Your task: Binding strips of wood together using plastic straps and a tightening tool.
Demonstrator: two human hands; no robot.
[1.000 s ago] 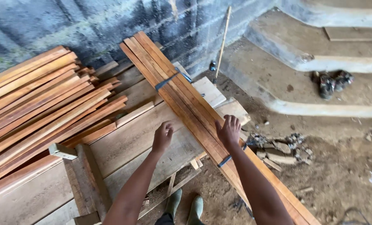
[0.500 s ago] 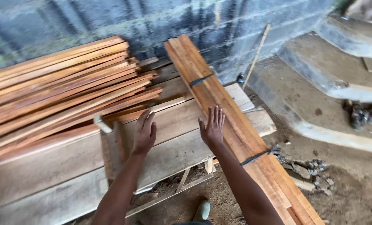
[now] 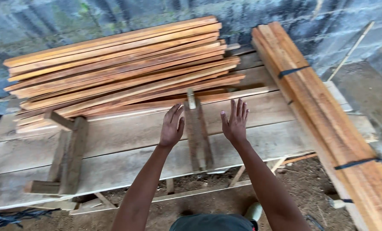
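Observation:
My left hand (image 3: pixel 172 126) and my right hand (image 3: pixel 234 122) hover open, palms down, over a plank workbench (image 3: pixel 126 149). Neither holds anything. Between them a short wooden cleat (image 3: pixel 198 134) is fixed across the planks. Just beyond my fingertips lies a loose pile of long reddish wooden slats (image 3: pixel 122 68), stacked lengthwise against the wall. To my right a strapped bundle of longer boards (image 3: pixel 323 115), bound with dark straps, leans diagonally over the bench end.
A second wooden cleat (image 3: pixel 69 156) is fixed to the bench at the left. A grey block wall (image 3: pixel 114 17) rises behind the slats. Dirt floor (image 3: pixel 199 196) shows under the bench, with my green boot (image 3: pixel 253 211) on it. A thin stick (image 3: pixel 351 49) leans at the right.
My view has swung left from the strapped bundle to the slat pile. Both hands have left the bundle and now hover over the bench either side of the cleat.

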